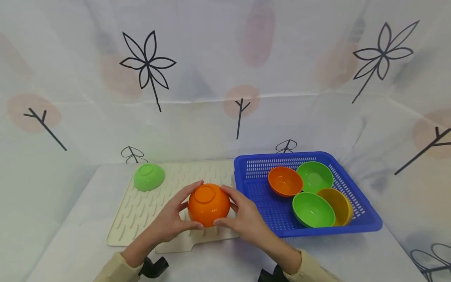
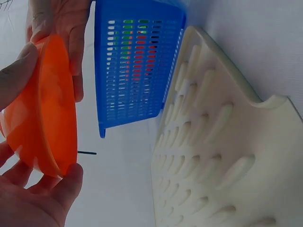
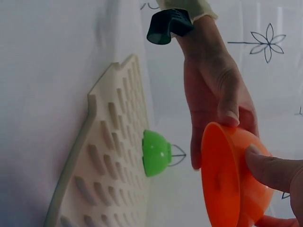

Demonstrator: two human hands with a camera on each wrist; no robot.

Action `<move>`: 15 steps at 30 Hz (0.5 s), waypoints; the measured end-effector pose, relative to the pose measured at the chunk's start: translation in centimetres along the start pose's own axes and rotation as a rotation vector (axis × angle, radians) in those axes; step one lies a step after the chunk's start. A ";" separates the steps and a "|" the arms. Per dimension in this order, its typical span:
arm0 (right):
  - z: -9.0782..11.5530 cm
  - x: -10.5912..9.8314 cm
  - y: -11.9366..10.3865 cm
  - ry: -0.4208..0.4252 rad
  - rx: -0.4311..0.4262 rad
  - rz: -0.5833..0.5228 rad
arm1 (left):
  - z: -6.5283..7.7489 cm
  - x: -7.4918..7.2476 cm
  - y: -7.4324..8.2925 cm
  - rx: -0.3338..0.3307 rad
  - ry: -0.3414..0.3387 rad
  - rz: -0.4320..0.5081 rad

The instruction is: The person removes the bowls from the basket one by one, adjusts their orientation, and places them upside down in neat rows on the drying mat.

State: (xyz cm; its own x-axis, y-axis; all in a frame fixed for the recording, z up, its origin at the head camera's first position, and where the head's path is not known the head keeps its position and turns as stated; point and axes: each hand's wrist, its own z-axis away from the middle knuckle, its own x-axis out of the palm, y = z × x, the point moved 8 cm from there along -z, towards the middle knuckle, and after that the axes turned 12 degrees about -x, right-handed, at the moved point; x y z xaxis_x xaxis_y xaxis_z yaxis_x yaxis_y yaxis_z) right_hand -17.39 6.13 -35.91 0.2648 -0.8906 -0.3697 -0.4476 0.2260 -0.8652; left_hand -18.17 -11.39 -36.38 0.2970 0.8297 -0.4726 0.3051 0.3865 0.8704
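Observation:
An orange bowl (image 1: 208, 207) is held base up between both hands, above the cream drying mat (image 1: 141, 219) with its raised ridges. My left hand (image 1: 172, 217) grips its left side, thumb low and fingers round the far edge. From the right, my right hand (image 1: 246, 217) grips the other side in the same way. In the left wrist view the bowl (image 2: 52, 109) shows its open side toward the mat. A green bowl (image 1: 148, 177) rests upside down at the mat's back left corner.
Right of the mat stands a blue basket (image 1: 255, 156). It holds another orange bowl (image 1: 285, 181), two green bowls (image 1: 313, 209) and a yellow bowl (image 1: 338, 205). A patterned white cloth (image 1: 197, 129) hangs behind the table.

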 end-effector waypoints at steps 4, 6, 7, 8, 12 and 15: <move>-0.3 0.8 0.0 0.014 -0.009 0.006 | 0.2 -0.4 -0.8 -0.030 0.018 0.004; -0.5 1.4 0.2 0.036 -0.007 -0.015 | 0.2 -0.8 -1.3 -0.051 0.039 0.005; -0.5 1.7 0.3 0.050 -0.003 -0.028 | 0.2 -0.9 -1.5 -0.059 0.052 0.005; -0.6 2.1 0.4 0.068 -0.004 -0.047 | 0.2 -1.1 -1.8 -0.068 0.067 0.002; -1.0 3.2 0.8 0.161 0.007 -0.109 | 0.1 -2.0 -2.8 -0.104 0.121 0.017; -1.6 4.0 1.2 0.243 0.009 -0.162 | -0.1 -2.6 -3.6 -0.128 0.165 0.031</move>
State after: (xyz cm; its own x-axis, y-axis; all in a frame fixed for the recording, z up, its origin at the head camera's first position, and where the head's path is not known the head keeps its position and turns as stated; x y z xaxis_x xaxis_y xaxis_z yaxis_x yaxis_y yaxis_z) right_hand -18.24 2.24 -37.85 0.1195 -0.9835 -0.1359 -0.4081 0.0761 -0.9098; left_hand -20.17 -14.87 -38.26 0.1490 0.8925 -0.4258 0.1774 0.3995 0.8994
